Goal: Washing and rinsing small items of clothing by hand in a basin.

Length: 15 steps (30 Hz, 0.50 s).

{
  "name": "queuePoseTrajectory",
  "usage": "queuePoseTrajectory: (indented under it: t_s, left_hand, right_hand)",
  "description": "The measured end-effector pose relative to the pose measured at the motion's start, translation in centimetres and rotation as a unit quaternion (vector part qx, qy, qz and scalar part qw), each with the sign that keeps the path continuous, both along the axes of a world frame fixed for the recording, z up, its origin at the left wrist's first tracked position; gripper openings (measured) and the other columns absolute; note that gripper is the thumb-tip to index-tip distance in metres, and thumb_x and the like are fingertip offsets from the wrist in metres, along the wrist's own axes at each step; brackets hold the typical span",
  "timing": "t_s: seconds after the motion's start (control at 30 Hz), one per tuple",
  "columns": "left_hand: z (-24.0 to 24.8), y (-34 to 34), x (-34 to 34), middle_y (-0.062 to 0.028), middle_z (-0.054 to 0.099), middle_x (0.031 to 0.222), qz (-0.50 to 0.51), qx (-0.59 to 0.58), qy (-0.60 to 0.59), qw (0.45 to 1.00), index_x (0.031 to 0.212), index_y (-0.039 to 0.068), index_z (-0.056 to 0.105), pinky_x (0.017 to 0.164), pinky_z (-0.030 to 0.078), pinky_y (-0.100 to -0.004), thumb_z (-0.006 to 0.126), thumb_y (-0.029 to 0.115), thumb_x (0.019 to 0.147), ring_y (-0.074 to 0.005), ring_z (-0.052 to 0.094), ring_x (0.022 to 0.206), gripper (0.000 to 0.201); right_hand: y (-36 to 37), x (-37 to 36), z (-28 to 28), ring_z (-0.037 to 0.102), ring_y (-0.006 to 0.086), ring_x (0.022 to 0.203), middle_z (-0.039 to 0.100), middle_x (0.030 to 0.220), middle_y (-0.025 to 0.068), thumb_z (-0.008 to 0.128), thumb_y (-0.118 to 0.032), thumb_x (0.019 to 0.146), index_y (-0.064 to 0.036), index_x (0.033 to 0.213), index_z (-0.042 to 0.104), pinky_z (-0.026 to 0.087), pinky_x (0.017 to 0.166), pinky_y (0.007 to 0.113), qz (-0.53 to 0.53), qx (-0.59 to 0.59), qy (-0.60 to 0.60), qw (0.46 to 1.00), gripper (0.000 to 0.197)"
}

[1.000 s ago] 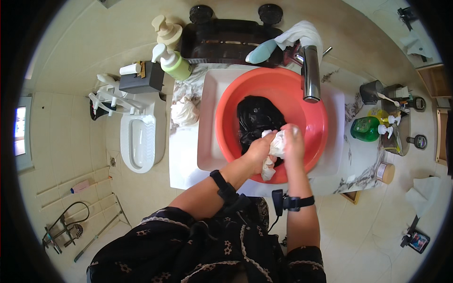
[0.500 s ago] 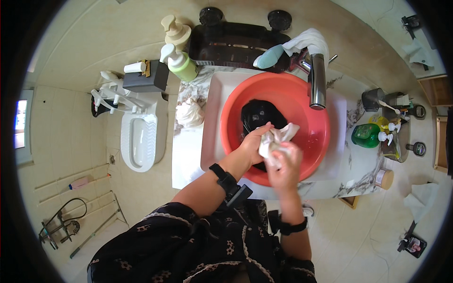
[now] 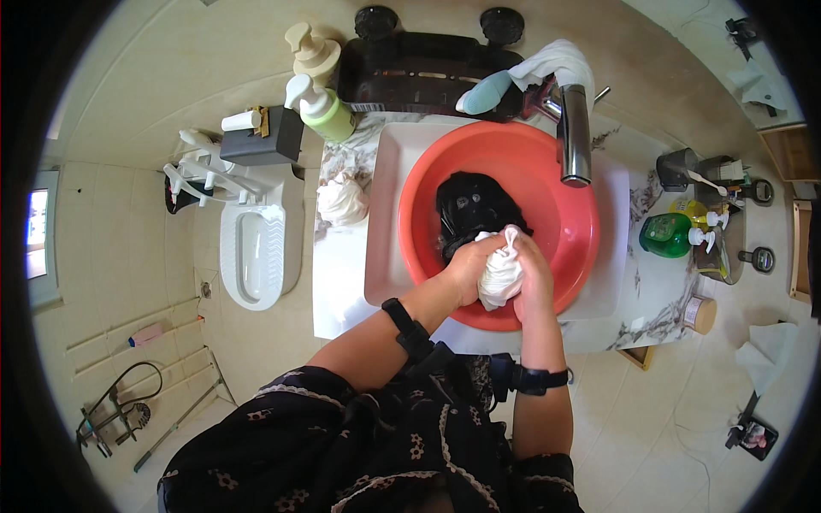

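Together, left hand (image 3: 468, 268), right hand (image 3: 534, 279): narrow grip around bunched white cloth (image 3: 500, 280).

One cream pump bottle (image 3: 316, 60) and one pale-green pump bottle (image 3: 332, 120) beside a dark shelf (image 3: 419, 56); one white squat toilet (image 3: 254, 286) and one grey box (image 3: 263, 144), left; one bright-green bottle (image 3: 664, 236), one dark cup (image 3: 673, 173) and one jar (image 3: 701, 315), right; lower right, apparently a phone (image 3: 758, 437).
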<state>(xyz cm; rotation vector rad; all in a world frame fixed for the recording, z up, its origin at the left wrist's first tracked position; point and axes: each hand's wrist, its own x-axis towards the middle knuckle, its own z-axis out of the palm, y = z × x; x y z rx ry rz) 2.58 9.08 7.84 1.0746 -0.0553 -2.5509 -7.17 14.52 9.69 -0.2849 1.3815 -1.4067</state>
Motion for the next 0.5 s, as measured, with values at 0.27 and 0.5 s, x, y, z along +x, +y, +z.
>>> queuePoseTrajectory:
  t_s: [0.27,0.5]
  left_hand:
    - [-1.0,1.1,-0.9,-0.0046,0.057,0.068,0.059,-0.037,-0.107,0.992,0.074,0.012,0.054,0.055,0.045,-0.0327,0.059,0.034,0.085,-0.0171,0.056,0.061,0.026]
    - [-1.6,-1.0,-0.7,0.0000,0.050,0.053,0.089,-0.004,-0.017,0.996,0.059,0.015,0.047,0.047,0.040,-0.0309,0.056,0.032,0.086,-0.0160,0.048,0.047,0.034]
  right_hand:
    - [0.7,3.4,-1.5,0.053,0.0329,0.084,0.056,0.089,0.0131,0.061,-0.023,0.081,-0.0051,0.081,0.057,0.042,0.071,0.041,0.020,0.022,0.527,0.849,0.018]
    - [0.2,5.7,2.8,0.054,0.0333,0.069,0.052,0.075,0.0131,0.057,-0.026,0.082,-0.0047,0.069,0.052,0.044,0.058,0.042,0.094,-0.093,0.667,0.733,0.025]
